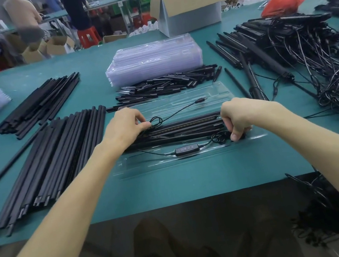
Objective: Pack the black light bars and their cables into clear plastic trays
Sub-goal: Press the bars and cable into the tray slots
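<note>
Noting light bars seated in the clear tray, long axis 9-to-3 o'clock, spanning between both hands. At the 9 o'clock end the left hand pinches a cable loop. At the 3 o'clock end the right hand pinches the cable coil, nearer the inline controller. I judge the coil gets tucked next.

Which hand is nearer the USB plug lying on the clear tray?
Right. The right hand grips coiled cable just below-right of the USB plug; the left hand pinches a cable loop farther off to its left.
</note>
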### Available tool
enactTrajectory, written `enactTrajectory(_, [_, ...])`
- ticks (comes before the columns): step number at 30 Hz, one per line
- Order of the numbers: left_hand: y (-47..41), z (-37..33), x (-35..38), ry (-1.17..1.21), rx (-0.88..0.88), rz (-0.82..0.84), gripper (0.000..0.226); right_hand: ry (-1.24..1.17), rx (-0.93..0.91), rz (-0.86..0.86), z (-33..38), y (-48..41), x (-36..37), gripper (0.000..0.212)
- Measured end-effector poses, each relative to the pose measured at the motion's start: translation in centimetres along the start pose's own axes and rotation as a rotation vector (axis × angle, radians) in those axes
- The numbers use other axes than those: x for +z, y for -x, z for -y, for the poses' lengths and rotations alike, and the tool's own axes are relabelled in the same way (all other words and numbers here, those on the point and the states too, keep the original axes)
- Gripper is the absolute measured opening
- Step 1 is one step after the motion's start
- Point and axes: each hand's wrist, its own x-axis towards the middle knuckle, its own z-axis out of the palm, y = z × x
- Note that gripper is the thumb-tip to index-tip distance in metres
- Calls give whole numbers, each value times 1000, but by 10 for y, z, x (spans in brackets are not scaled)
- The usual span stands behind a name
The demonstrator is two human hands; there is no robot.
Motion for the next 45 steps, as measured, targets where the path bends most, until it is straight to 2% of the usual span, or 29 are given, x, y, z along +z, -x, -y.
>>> enactTrajectory(3, [0,0,2,-7,27,38,34,7,5,-9,2,1,0,30])
enactTrajectory(8, [5,-2,9,35,26,-86,23,14,5,-27,3,2,1,31])
enactTrajectory(13, [11,-1,-3,386,-192,-264,25,3,8,-41,0,2,4,31])
enactTrajectory(18, [23,22,-38,488,-282,-443,30,13,6,-57,0,2,6,31])
enactTrajectory(22, [34,45,-58,532,-374,-342,27,38,12,-49,3,0,6,30])
enactTrajectory(25, [42,60,-60,345,-464,-214,29,51,15,-43,5,-1,5,29])
enactTrajectory(27, [46,66,-57,238,-513,-143,40,53,15,-47,4,-1,6,30])
enactTrajectory(30, [51,65,-49,57,-559,-90,47,45,14,-50,2,-2,7,31])
enactTrajectory(35, [51,55,-35,-232,-430,-115,47,32,7,-58,0,-4,11,31])
enactTrajectory(39, [49,40,-31,-161,-193,-148,28,36,8,-60,-1,-5,11,31])
enactTrajectory(42, [51,18,-27,-45,36,32,21,37,12,-60,-1,-4,12,31])
enactTrajectory(45, [57,-2,-21,-20,106,302,31,27,10,-81,-4,-4,14,28])
